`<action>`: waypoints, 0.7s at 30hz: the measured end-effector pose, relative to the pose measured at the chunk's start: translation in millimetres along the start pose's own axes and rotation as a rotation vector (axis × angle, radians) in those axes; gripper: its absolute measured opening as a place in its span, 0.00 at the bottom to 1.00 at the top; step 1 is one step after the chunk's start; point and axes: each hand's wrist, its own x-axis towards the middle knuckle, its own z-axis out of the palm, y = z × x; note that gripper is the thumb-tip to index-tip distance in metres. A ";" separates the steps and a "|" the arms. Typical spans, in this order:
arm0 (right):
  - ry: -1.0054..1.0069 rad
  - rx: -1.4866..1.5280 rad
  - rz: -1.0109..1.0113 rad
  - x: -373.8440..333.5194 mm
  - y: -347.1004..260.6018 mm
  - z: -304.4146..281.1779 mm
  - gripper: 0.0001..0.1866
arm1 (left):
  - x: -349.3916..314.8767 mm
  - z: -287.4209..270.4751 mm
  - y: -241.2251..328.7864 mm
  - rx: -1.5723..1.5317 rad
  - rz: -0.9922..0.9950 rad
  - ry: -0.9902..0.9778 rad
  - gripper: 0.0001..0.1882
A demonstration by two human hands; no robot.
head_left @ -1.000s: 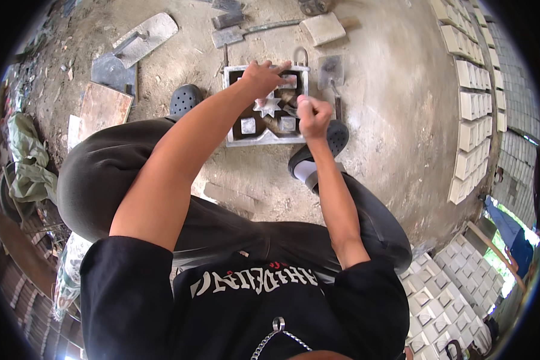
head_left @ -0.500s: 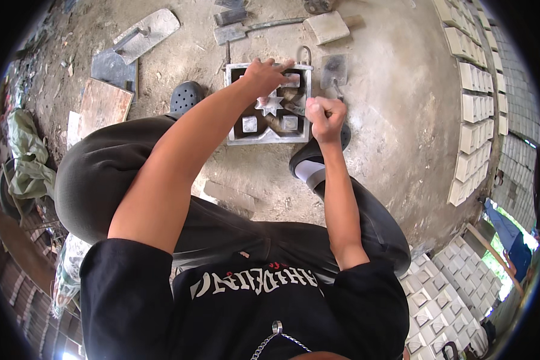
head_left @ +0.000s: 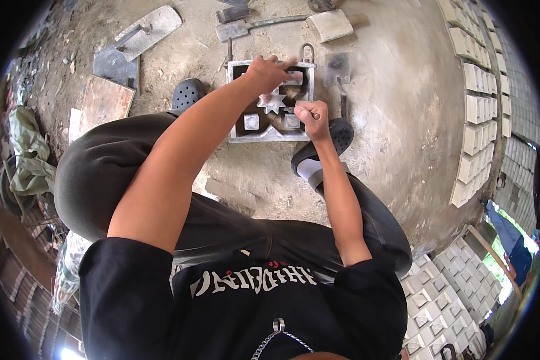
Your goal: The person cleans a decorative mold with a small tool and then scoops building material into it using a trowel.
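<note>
A square metal mould (head_left: 270, 139) sits on the ground between my feet. Inside it are a star-shaped block (head_left: 272, 104) at the centre and small square blocks (head_left: 251, 122) near the corners. My left hand (head_left: 270, 73) lies open over the mould's far side, fingers stretched and thumb pointing down toward the star. At the right wall, my right hand (head_left: 312, 115) is closed round the handle of a tool (head_left: 316, 116). Only the handle's round end shows clearly; its other end points into the mould and is too blurred to name.
A trowel-like flat tool (head_left: 338, 71) lies right of the mould. Beyond are a long-handled tool (head_left: 276, 21), a pale block (head_left: 330, 26) and a plastering float (head_left: 150, 33). Pale moulded blocks (head_left: 479, 99) line the right side, with more (head_left: 441, 306) at lower right.
My right hand has moved left and slightly nearer to me, over the mould's right wall, and has turned so the handle's end shows. My left hand stays on the far side.
</note>
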 end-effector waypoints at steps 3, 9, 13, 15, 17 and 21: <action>0.140 -0.024 -0.060 -6.6 8.0 3.8 0.21 | -1.2 -0.5 0.3 0.001 -0.002 0.005 0.59; 0.264 -0.020 -0.109 -10.6 -1.1 2.2 0.20 | -2.3 0.6 -0.2 0.006 0.010 0.037 0.59; 0.189 -0.075 -0.019 2.4 -1.3 12.7 0.18 | -1.1 0.3 -1.9 -0.023 0.019 0.016 0.59; 0.217 -0.105 -0.033 4.7 -4.0 12.5 0.18 | 0.1 -1.1 -3.3 0.006 -0.002 0.043 0.59; 0.296 -0.166 -0.141 2.5 -8.6 11.2 0.19 | 0.2 -1.3 -2.2 -0.018 0.013 -0.003 0.59; 0.260 -0.059 -0.018 1.3 -12.6 13.3 0.18 | -0.4 -1.1 1.3 0.007 -0.007 0.002 0.59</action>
